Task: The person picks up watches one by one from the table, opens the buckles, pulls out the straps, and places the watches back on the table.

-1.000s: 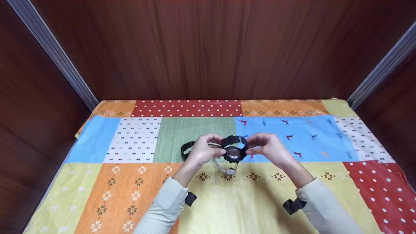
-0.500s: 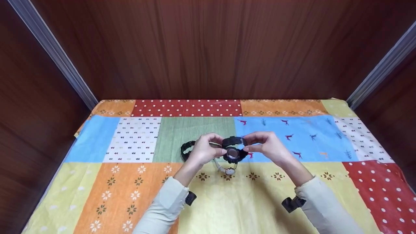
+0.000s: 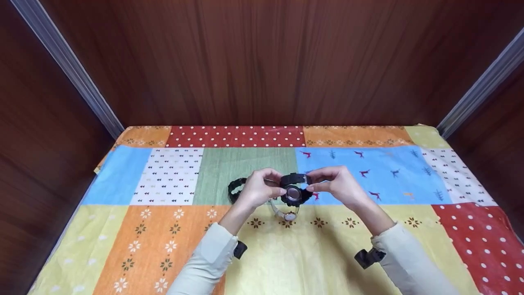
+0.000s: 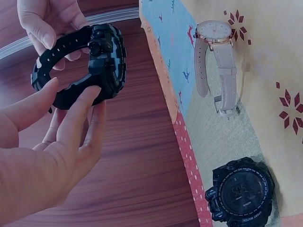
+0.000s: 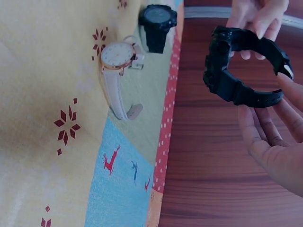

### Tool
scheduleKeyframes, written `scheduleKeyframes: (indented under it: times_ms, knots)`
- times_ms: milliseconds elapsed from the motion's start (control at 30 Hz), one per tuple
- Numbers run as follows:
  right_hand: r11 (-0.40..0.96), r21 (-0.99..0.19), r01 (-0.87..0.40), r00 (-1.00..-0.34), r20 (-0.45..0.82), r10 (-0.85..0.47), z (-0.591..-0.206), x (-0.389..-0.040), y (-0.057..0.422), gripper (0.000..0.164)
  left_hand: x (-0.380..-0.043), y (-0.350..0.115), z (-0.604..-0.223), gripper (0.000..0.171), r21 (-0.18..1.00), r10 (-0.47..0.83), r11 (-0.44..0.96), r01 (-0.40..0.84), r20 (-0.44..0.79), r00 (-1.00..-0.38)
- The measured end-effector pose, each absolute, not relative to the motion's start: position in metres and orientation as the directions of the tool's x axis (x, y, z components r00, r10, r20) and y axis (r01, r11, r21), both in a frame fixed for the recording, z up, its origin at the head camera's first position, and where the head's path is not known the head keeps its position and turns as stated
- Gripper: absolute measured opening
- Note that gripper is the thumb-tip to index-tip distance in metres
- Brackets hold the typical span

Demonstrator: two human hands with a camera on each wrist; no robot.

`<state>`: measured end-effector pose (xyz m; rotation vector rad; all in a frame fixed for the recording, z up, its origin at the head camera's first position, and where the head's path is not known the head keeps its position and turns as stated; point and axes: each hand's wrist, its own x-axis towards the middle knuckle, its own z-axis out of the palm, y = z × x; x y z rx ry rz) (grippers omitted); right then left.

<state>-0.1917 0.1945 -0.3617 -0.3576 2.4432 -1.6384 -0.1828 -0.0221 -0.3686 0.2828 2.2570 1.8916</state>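
Near the white watch [image 4: 214, 31], in air, the left hand [image 3: 258, 191] and right hand [image 3: 339, 184] pinch a black watch [image 3: 293, 194], probably light; its strap [image 4: 72, 41] should bend, so the stiff case [image 4: 112, 61] is safer hold.

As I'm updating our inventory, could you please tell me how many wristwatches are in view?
3: a black watch, held by the left hand and right hand; a pale-strapped watch on the cloth; and a second black watch, also there, left of it in the head view.
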Motion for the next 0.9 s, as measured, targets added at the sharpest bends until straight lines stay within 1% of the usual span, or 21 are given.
scheduleKeyframes:
  times_ms: [167, 300, 433, 567, 733, 900]
  knots:
    - [0.358, -0.929, -0.097, -0.956, -0.013, -0.292, -0.362, -0.192, 0.195, 0.033, -0.184, -0.021, -0.365, 0.032, 0.983, 0.274, 0.179, 0.033, -0.018, -0.961]
    - [0.365, -0.927, -0.085, -0.956, -0.027, -0.291, -0.360, -0.192, 0.195, 0.034, -0.185, -0.019, -0.360, 0.034, 0.971, 0.275, 0.231, 0.056, -0.010, -0.961]
    - [0.375, -0.923, -0.087, -0.956, -0.028, -0.291, -0.359, -0.192, 0.194, 0.034, -0.185, -0.018, -0.355, 0.033, 0.954, 0.278, 0.281, 0.100, 0.018, -0.960]
    - [0.369, -0.924, -0.097, -0.954, -0.019, -0.299, -0.360, -0.192, 0.193, 0.032, -0.184, -0.016, -0.352, 0.031, 0.943, 0.294, 0.302, 0.138, 0.046, -0.955]
    - [0.357, -0.929, -0.095, -0.950, -0.022, -0.312, -0.360, -0.191, 0.193, 0.031, -0.183, -0.015, -0.352, 0.032, 0.929, 0.294, 0.328, 0.169, 0.069, -0.953]
    - [0.366, -0.923, -0.118, -0.944, -0.010, -0.330, -0.361, -0.191, 0.193, 0.031, -0.182, -0.013, -0.353, 0.027, 0.918, 0.289, 0.349, 0.189, 0.086, -0.953]
